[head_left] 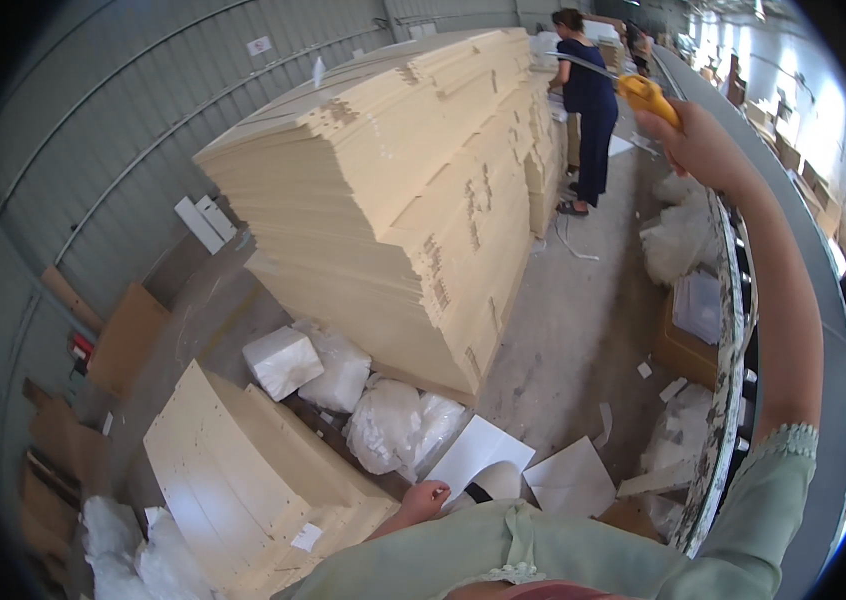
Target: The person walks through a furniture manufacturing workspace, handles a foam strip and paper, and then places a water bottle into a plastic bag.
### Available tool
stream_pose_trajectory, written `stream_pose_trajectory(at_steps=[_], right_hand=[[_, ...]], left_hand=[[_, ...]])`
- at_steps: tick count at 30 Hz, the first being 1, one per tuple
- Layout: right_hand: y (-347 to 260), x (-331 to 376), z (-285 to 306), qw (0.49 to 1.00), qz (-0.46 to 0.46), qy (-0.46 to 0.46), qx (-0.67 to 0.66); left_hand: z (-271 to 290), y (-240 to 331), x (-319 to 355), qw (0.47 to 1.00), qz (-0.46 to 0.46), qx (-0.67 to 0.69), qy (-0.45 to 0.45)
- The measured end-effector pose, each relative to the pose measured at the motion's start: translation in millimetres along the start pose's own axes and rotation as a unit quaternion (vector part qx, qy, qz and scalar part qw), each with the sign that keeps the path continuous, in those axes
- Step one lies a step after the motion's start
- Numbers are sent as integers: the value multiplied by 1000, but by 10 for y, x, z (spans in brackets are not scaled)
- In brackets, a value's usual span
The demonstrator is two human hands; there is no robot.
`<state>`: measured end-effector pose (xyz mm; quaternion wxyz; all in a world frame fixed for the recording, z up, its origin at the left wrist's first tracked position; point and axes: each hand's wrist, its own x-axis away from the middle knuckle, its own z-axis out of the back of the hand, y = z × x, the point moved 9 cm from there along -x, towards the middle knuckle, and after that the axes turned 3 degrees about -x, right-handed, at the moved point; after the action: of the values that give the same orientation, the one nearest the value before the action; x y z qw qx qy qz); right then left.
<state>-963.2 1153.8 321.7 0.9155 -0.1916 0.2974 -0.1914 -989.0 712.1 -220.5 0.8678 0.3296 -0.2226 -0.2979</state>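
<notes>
I have right grip [695,142] clenched round yellow-handled knife [646,97], raised on my right, blade pointing left. Left grip [425,499] low, fingers curled, near white sheet [483,450]; from here I cannot tell whether it grasps anything. Farther out: plastic bags [383,428], tall cream panel stack [443,200], conveyor [840,420] along right, person [590,100] beside stack.

The right hand [693,145] is raised on an outstretched arm [788,300], closed, while the left hand [426,498] hangs low, seemingly curled.
</notes>
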Motion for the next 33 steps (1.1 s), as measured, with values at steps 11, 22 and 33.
stream_pose_trajectory(at_steps=[11, 22, 33], right_hand=[[841, -787, -611, 994, -74, -80, -6], [1869, -2888, -2244, 968, -123, -210, 52], [2934, -4366, -2676, 960, -150, -235, -23]], left_hand=[[-231, -101, -1575, 994, 45, 97, 23], [274, 668, -3791, 992, -14, 124, -24], [1366, 2208, -5042, 966, -99, 208, 120]])
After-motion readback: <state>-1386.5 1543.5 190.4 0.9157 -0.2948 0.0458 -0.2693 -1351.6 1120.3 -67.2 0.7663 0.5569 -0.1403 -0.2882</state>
